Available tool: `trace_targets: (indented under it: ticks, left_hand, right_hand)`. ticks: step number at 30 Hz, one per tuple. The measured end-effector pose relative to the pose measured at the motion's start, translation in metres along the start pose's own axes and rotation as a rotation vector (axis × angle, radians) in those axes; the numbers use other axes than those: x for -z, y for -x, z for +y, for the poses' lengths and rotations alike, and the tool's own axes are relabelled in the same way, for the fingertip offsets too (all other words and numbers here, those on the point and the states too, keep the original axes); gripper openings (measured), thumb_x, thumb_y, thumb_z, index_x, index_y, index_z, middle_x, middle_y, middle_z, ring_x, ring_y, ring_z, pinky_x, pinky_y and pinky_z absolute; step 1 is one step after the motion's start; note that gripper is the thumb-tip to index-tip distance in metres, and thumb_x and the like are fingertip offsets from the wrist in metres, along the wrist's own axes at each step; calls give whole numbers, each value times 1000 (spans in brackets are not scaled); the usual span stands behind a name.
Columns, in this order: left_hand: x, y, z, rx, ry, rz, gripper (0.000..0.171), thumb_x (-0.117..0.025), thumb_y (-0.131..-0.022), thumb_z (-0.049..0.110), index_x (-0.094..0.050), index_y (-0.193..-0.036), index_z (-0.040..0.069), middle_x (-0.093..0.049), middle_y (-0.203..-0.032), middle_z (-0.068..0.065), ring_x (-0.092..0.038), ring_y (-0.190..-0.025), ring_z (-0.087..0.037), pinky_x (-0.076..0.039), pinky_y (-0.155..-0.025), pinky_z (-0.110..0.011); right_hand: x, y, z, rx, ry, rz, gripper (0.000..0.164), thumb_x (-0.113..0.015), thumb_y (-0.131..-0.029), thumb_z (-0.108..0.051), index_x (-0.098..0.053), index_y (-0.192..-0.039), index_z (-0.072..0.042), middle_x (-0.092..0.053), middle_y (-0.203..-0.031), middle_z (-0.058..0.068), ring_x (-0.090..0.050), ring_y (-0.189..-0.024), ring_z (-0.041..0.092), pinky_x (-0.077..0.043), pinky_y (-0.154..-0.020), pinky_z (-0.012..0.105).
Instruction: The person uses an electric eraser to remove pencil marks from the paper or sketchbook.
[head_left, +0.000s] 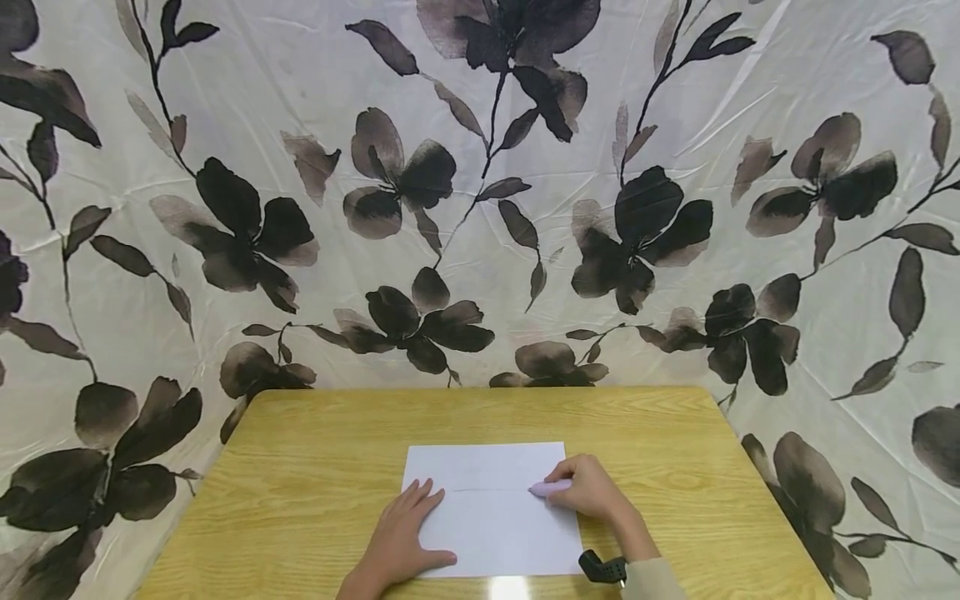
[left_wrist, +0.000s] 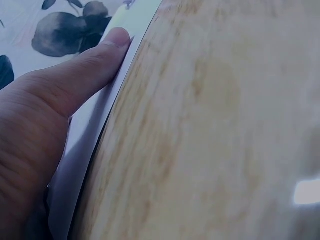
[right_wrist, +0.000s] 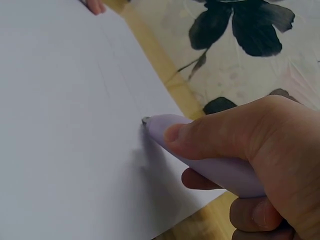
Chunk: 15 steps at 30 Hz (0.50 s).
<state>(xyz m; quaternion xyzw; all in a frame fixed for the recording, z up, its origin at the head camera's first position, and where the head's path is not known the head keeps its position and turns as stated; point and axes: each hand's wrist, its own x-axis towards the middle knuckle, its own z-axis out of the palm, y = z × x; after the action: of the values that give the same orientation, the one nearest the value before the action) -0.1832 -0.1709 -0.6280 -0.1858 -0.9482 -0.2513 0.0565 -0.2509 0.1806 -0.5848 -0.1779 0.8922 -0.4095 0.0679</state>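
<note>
A white sheet of paper [head_left: 498, 533] lies on the wooden table. My left hand [head_left: 399, 532] presses on its left side with fingers straight and thumb spread; in the left wrist view the thumb [left_wrist: 92, 67] lies along the sheet's near edge. Near the sheet's right edge, my right hand [head_left: 594, 492] grips a lavender cutter [head_left: 551, 488]. Its thick rounded body and small metal tip show in the right wrist view, where the thumb [right_wrist: 215, 135] presses on top. The tip is at the paper, at the right end of a thin, faint line [head_left: 487, 490] running across the sheet.
The yellow wood-grain table [head_left: 300, 467] extends around the sheet on all sides. A floral cloth [head_left: 480, 208] hangs behind and beside it. A black band [head_left: 602, 568] sits on my right wrist, by the paper's lower right corner. Light reflects off the table's front.
</note>
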Motion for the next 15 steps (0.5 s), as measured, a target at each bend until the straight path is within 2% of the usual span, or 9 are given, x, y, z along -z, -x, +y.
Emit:
trace_targets:
  ticks: [9, 15]
  left_hand:
    - [0, 2, 0, 8, -6, -25, 99, -70, -64, 76, -54, -139, 13, -43, -148, -12, -31, -139, -36, -27, -106, -61]
    - [0, 2, 0, 17, -1, -28, 100, -69, -64, 77, -54, -140, 14, -42, -149, -11, -29, -140, -36, -25, -108, -61]
  right_hand:
    - [-6, -5, 0, 42, 3, -5, 16, -85, -71, -14, -78, -85, -17, -69, -85, -10, -59, -82, 11, -50, -72, 28]
    - [-3, -3, -2, 9, 7, -1, 15, -85, -72, -14, -77, -84, -18, -68, -86, -9, -59, -84, 13, -50, -76, 33]
